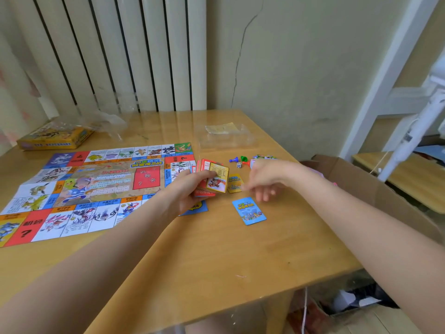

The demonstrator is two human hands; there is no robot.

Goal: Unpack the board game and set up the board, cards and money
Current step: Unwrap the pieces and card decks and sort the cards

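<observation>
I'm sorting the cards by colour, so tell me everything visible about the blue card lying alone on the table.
The blue card lies flat on the wooden table, just right of the board's near corner, turned slightly askew. It looks like thin glossy cardboard with rounded corners, a blue face with yellow title lettering above a small cartoon picture. Nothing touches it; the right hand hovers just beyond it.

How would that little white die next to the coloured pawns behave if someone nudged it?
The die looks small and light, so it would probably skid or tumble on the glossy table. Its flat faces should stop it quickly, unlike the blue pawn lying on its side, which may roll.
</observation>
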